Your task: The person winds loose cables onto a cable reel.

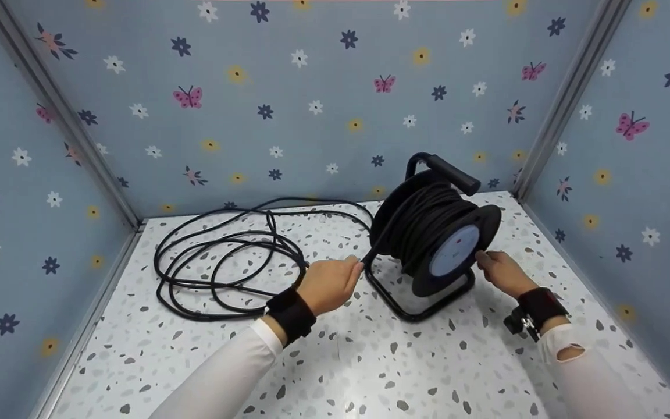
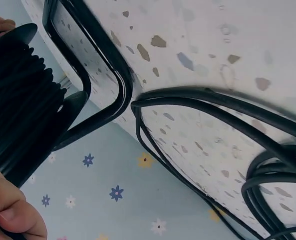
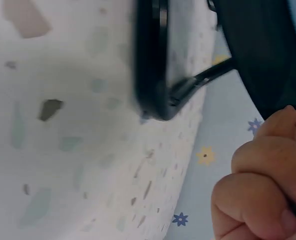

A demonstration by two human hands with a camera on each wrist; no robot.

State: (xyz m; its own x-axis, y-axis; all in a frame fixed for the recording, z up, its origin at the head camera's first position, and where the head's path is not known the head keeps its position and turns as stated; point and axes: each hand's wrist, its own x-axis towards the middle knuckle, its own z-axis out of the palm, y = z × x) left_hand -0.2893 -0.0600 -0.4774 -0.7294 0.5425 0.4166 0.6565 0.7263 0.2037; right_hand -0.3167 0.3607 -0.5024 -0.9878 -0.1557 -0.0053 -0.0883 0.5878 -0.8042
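A black cable reel (image 1: 434, 227) stands on its tubular frame (image 1: 413, 317), with many turns of cable wound on the drum. The left hand (image 1: 329, 284), at the reel's left, pinches the black cable where it runs up onto the drum; in the left wrist view its fingers (image 2: 23, 217) are curled at the lower left. The right hand (image 1: 506, 274) grips something at the lower right edge of the reel's front disc, beside the pale round socket plate (image 1: 455, 250). Curled right fingers (image 3: 257, 195) show in the right wrist view; what they hold is mostly hidden.
Loose loops of black cable (image 1: 216, 285) lie on the speckled white surface (image 1: 358, 372) left of the reel, with strands running behind it. Flower-patterned blue panels (image 1: 312, 134) rise at the back and both sides. The reel's carrying handle (image 1: 454, 174) sticks up at the top.
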